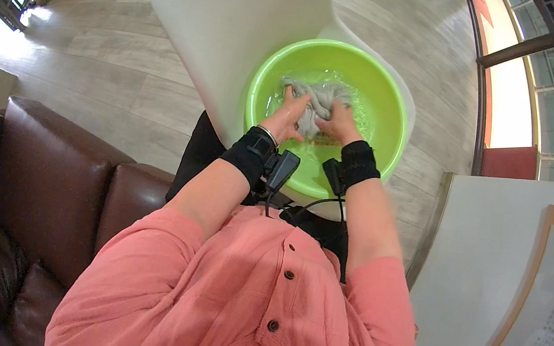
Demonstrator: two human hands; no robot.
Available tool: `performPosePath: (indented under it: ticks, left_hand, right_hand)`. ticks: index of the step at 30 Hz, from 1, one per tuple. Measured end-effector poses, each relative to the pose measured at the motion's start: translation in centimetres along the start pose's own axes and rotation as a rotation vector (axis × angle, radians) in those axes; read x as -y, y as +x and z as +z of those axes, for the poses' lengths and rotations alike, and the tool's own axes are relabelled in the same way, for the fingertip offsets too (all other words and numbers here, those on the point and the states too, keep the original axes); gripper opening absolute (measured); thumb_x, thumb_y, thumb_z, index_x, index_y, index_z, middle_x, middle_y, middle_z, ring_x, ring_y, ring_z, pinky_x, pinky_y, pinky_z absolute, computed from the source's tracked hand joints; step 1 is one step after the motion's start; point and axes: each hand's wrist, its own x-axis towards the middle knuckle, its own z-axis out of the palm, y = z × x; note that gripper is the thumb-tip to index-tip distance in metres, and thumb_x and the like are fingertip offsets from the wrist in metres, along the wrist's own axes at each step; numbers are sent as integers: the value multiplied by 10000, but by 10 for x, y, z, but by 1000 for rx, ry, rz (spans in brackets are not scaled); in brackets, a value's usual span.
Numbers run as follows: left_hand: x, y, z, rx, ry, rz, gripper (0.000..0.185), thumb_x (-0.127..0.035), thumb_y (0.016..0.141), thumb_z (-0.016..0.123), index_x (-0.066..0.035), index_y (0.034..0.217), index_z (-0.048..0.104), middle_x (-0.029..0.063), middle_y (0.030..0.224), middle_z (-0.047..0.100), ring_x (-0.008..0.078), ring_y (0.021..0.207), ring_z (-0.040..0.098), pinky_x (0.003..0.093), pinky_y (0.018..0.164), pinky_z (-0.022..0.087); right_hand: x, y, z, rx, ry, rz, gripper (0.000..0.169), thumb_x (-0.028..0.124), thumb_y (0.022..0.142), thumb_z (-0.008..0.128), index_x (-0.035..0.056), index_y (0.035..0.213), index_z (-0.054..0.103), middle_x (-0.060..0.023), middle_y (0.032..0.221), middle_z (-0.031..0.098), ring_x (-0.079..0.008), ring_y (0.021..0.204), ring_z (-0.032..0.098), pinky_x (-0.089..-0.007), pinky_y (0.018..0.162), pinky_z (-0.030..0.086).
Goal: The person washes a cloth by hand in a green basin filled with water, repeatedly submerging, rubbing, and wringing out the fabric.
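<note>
A bright green plastic basin with water in it rests on the seat of a white chair in front of me. Bunched in the water is a wet grey cloth. My left hand grips the cloth from its left side, thumb towards me. From the right, my right hand holds the other side of it, with some fingers hidden by the cloth and water. Each wrist wears a black band with a small black device, and cables run from these towards my waist.
A brown leather sofa is to my left and behind. On the right stand a white wall with framed sheets bearing writing and a dark-framed window. Grey wood-look flooring surrounds the chair.
</note>
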Motion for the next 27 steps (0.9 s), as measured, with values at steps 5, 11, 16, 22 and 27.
performPosePath:
  ticks: [5, 11, 16, 22, 27]
  left_hand:
    - [25, 58, -26, 267, -529, 41, 481, -441, 881, 377, -136, 1250, 329, 132, 1169, 456, 281, 1032, 488, 491, 788, 441]
    - [-13, -13, -5, 251, -584, 114, 368, -399, 881, 356, -81, 965, 522, 65, 872, 572, 198, 756, 572, 364, 635, 488]
    - [-12, -14, 1, 293, -497, 241, 294, -313, 869, 351, -85, 869, 536, 58, 781, 576, 201, 665, 572, 343, 550, 475]
    - [-5, 1, -1, 369, -455, 178, 285, -272, 881, 335, -71, 873, 536, 79, 776, 569, 199, 660, 562, 350, 539, 459]
    - [11, 25, 7, 147, -421, 253, 300, -233, 890, 354, 4, 932, 533, 112, 823, 573, 202, 706, 564, 352, 585, 462]
  right_hand:
    - [64, -24, -50, 222, 676, -173, 355, 172, 708, 660, -4, 1000, 563, -88, 834, 616, -159, 735, 571, -289, 687, 455]
    - [105, -52, -115, 16, 507, -177, 431, 422, 752, 571, 2, 838, 605, -191, 749, 609, -318, 714, 599, -382, 646, 457]
    - [111, -61, -111, -144, 462, -191, 447, 460, 807, 481, 29, 785, 599, -197, 745, 598, -367, 715, 573, -432, 630, 440]
    - [105, -62, -100, -214, 364, -112, 427, 436, 852, 416, 58, 815, 609, -189, 769, 608, -367, 743, 579, -436, 652, 449]
    - [107, -59, -102, -204, 235, 30, 469, 438, 878, 352, 53, 864, 618, -197, 831, 612, -375, 803, 575, -451, 712, 443]
